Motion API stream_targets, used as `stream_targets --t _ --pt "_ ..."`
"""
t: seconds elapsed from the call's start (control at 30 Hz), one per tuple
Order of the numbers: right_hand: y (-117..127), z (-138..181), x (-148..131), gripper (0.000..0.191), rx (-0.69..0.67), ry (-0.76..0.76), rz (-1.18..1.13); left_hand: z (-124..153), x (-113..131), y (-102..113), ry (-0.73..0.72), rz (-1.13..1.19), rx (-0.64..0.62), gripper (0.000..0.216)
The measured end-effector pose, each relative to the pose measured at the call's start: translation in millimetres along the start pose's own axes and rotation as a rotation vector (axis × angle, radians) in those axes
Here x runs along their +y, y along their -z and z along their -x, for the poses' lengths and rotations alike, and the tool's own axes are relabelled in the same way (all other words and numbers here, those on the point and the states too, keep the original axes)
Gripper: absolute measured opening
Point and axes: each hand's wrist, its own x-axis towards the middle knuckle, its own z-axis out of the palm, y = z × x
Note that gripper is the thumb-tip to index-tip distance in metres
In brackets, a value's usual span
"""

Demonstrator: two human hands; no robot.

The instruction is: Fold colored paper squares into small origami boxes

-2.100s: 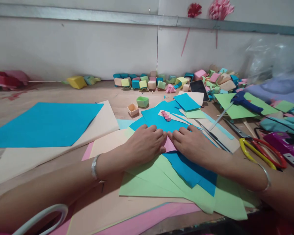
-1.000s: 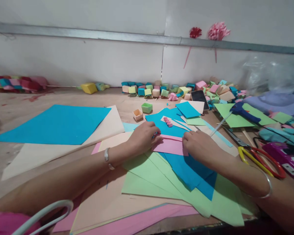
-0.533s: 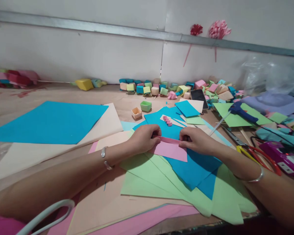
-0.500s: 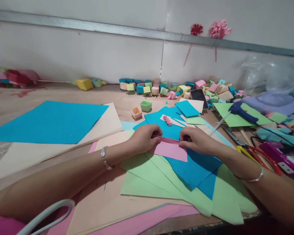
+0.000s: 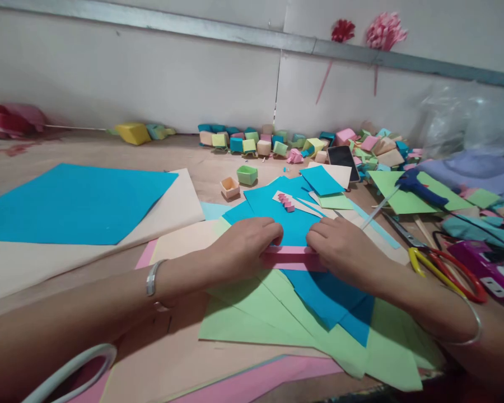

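A pink paper strip (image 5: 293,258) with a lengthwise fold is stretched between my two hands. My left hand (image 5: 252,243) grips its left end, fingers curled over it. At the right end my right hand (image 5: 340,246) is closed on the paper too; parts of both ends are hidden under the fingers. Beneath the strip lie blue paper sheets (image 5: 331,302) and light green sheets (image 5: 252,322). Just beyond my hands, a small zigzag-folded pink piece (image 5: 286,202) rests on a cream paper scrap.
Small green (image 5: 247,176) and peach (image 5: 229,187) paper boxes stand ahead. To the right are a blue glue gun (image 5: 422,187), scissors (image 5: 441,268) and a purple power strip (image 5: 483,271). A phone (image 5: 343,162) lies before piled paper shapes. A large blue sheet (image 5: 79,204) covers the left.
The pink paper's lower flap has been folded, so it is now a narrower band. My hands have shifted slightly toward me. The head view has tilted down a little.
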Motion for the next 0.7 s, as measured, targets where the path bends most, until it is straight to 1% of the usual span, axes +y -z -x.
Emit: stream_targets --t 0.07,0.13,0.23,0.33,0.47,0.57,0.63,0.7 --pt "0.7 2.3 -4.9 0.016 0.012 0.017 0.056 1.3 2.0 -0.7 -0.02 -0.051 -0.014 0.01" --pt "2.1 4.2 -7.5 0.017 -0.002 0.03 0.064 2.3 2.6 -2.1 -0.05 -0.11 -0.021 0.012" --pt "3.8 6.0 -7.6 0.017 -0.044 0.048 0.006 2.9 1.9 -4.2 -0.115 -0.16 -0.041 0.011" --pt "4.1 7.9 -5.2 0.018 -0.092 0.053 -0.095 2.7 1.6 -5.6 -0.135 -0.175 -0.083 0.013" --pt "4.6 12.0 -3.2 0.018 -0.115 0.02 -0.157 4.8 5.8 -5.5 -0.12 -0.175 -0.063 0.014" --pt "6.5 12.5 -5.5 0.013 -0.118 -0.034 -0.183 7.8 9.7 -5.3 -0.098 -0.163 -0.02 0.011" --pt "6.3 9.8 -8.3 0.009 -0.088 -0.071 -0.177 8.6 10.1 -6.2 -0.052 -0.153 0.026 0.008" --pt "3.5 5.3 -10.5 0.01 -0.023 -0.07 -0.12 7.9 8.8 -7.6 0.01 -0.154 0.055 0.007"
